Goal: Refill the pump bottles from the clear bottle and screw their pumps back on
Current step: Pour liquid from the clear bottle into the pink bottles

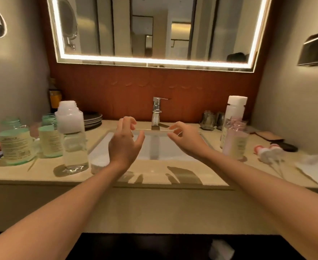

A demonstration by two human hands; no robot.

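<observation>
Left hand (125,145) and right hand (187,140) hover apart over the sink (156,147).

A lit-edged mirror (154,29) fills the upper centre above a red-brown wall panel (154,87); grey walls (289,91) flank it, a beige desk (150,176) spans mid-frame, dark floor (154,246) at the bottom

You're working in dim, warm light, mostly from the lit border of the mirror (154,34), which blows out. Hard shadows on the countertop (150,172). Soft focus, edges bend.
</observation>
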